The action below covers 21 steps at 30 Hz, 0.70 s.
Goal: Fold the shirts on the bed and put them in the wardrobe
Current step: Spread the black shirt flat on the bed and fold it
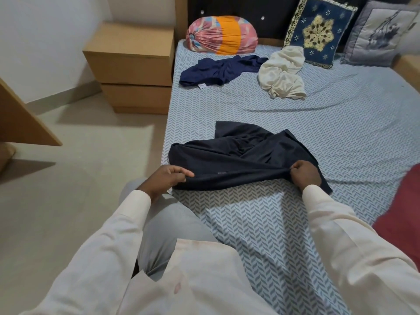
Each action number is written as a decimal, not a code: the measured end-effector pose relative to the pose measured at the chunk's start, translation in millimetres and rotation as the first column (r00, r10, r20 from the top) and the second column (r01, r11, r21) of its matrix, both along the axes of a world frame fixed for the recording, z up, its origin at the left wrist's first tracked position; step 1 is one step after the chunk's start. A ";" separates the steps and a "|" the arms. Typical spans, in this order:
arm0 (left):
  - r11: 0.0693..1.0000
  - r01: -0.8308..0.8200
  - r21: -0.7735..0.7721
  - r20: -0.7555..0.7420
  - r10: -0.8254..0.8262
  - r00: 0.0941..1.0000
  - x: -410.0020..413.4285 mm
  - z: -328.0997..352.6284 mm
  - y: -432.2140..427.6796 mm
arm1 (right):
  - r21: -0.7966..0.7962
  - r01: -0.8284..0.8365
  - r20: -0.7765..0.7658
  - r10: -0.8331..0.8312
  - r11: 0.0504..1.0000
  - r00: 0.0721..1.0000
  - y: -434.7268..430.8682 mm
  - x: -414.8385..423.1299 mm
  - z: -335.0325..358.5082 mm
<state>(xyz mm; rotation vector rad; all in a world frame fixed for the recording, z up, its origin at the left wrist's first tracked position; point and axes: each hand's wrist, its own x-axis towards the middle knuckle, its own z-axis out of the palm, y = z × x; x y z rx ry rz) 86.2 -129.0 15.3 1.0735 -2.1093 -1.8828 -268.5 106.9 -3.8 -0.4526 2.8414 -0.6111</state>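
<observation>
Farther I see a navy shirt (218, 69) and cream shirt (281, 76); my left hand (168, 178), right hand (304, 175) pinch the black shirt (238, 160), stretched left-right.

- The dark shirt (238, 160) is thin, smooth cloth, matt, and falls in soft folds.
- The navy shirt (218, 69) is a similar soft cloth with a faint sheen along its creases.
- The cream shirt (281, 73) is matt cloth, crumpled.
- The bed sheet (341, 123) is printed woven cloth, matt and lightly wrinkled.
- The bolster (221, 34) is glossy, satin-like cloth, gathered into pleats at its end.
- The blue cushion (318, 32) is heavy woven cloth with gold-coloured thread and a fringed edge.
- The grey cushion (377, 32) has a slight sheen.
- The bedside drawers (131, 64) are smooth, matt, wood-look board.
- The floor (68, 178) is hard and smooth with a dull finish.
</observation>
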 end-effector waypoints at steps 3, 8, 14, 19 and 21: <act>0.982 0.181 -0.047 0.216 -0.167 0.962 -11.7 -9.2 1.6 | 0.022 0.005 0.018 -0.005 1.000 1.000 2.4 1.4 -0.3; 0.959 0.184 -0.217 0.426 -0.076 0.901 -33.9 -34.0 4.7 | 0.032 0.016 0.018 -0.017 0.999 1.000 4.5 6.4 -1.6; 0.891 0.308 -0.333 0.529 -0.094 0.844 -47.2 -37.2 22.1 | 0.034 0.007 0.009 -0.007 0.999 1.000 6.6 5.7 0.8; 0.702 0.535 -0.470 0.640 -0.146 0.754 -53.1 -37.6 39.7 | 0.029 -0.008 0.013 0.008 1.000 1.000 6.8 5.6 0.0; 0.692 0.537 -0.482 0.643 -0.137 0.754 -53.8 -35.9 40.5 | 0.023 -0.008 0.017 0.007 1.000 1.000 7.0 5.2 -0.8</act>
